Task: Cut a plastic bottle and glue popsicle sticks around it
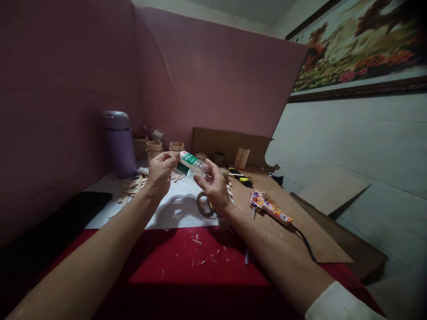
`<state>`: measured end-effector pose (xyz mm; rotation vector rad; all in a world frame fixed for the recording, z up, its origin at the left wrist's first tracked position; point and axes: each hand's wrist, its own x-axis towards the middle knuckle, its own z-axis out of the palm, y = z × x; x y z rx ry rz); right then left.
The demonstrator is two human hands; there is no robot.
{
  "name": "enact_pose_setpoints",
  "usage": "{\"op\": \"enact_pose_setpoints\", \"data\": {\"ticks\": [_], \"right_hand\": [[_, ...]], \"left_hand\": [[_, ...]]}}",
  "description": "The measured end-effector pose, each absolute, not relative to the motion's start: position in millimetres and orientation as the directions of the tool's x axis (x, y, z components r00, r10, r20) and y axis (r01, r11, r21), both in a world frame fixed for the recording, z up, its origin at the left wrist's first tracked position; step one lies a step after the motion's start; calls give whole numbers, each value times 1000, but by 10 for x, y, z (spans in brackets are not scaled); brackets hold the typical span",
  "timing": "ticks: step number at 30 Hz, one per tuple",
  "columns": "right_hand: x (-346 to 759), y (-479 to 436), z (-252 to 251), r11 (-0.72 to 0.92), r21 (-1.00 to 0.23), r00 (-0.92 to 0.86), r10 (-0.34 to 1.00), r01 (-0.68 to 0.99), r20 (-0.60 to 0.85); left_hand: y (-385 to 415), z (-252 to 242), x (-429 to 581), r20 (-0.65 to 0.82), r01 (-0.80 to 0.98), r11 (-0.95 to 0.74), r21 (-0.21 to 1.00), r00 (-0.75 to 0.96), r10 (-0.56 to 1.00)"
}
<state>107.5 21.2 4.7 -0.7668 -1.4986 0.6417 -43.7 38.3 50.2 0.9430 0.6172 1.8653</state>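
A clear plastic bottle (202,167) with a green, white and red label is held tilted above the table. My right hand (216,184) is closed round its clear right part. At the labelled end, the fingers of my left hand (162,171) pinch one end of a pale wooden craft stick (191,166), which lies along the bottle's side. Whether those fingers also grip the bottle is hard to make out. Below the bottle, beside my right hand, a roll of tape (202,205) stands on white paper (173,218).
A floral-patterned glue gun (270,208) with a black cord lies on cardboard (320,242) at right, near a yellow-black utility knife (240,177). Behind stand stick-covered cups (154,146) and a purple flask (120,149). Loose craft sticks (133,186) lie left; wood scraps dot the red cloth (187,271).
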Motion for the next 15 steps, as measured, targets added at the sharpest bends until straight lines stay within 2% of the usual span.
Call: {"op": "enact_pose_setpoints", "data": {"ticks": [10, 12, 15], "right_hand": [[1083, 267, 14, 593, -804, -7, 805, 41, 594], [1109, 306, 1, 595, -800, 36, 800, 75, 599], [1166, 361, 2, 599, -783, 127, 775, 166, 619]], "left_hand": [[435, 497, -471, 310, -487, -429, 761, -309, 899], [424, 519, -482, 393, -409, -501, 762, -323, 861], [418, 525, -501, 593, -187, -649, 738, -280, 755]]}}
